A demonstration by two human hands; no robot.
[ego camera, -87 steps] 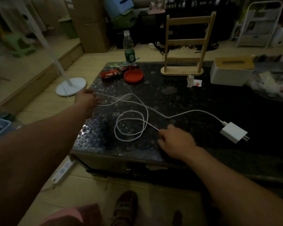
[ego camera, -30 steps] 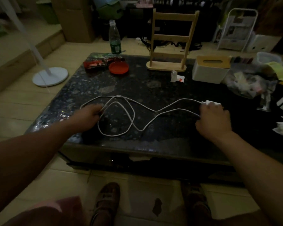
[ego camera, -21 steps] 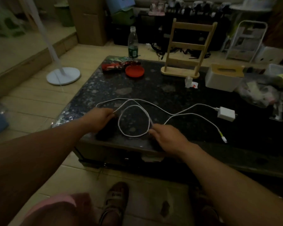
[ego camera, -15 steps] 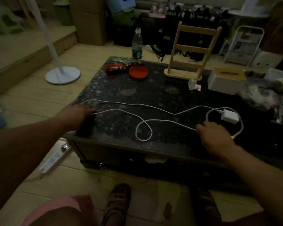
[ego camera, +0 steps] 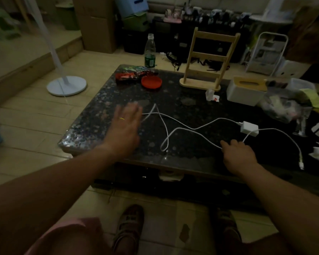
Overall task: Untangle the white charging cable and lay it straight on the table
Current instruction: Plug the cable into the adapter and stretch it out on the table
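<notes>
The white charging cable (ego camera: 184, 127) lies in loose waves across the dark speckled table (ego camera: 92, 126), its strands crossing near the left end. Its white plug block (ego camera: 249, 128) rests at the right, and the free connector end (ego camera: 301, 165) hangs near the table's front right. My left hand (ego camera: 124, 126) hovers flat, motion-blurred, fingers spread, over the cable's left end; it holds nothing. My right hand (ego camera: 238, 154) rests near the front edge, fingers pinched on a stretch of cable just below the plug block.
At the back stand a wooden rack (ego camera: 208, 59), a plastic bottle (ego camera: 150, 51), a red lid (ego camera: 151, 82), a snack packet (ego camera: 131, 77) and a white tissue box (ego camera: 246, 90). A clear bag of clutter (ego camera: 284, 107) lies at the right. A fan base (ego camera: 66, 85) stands on the floor left.
My left hand has let go of the cable's left end and lifted open over it. The small loop has opened into a long bend. My right hand has shifted a little rightward along the cable.
</notes>
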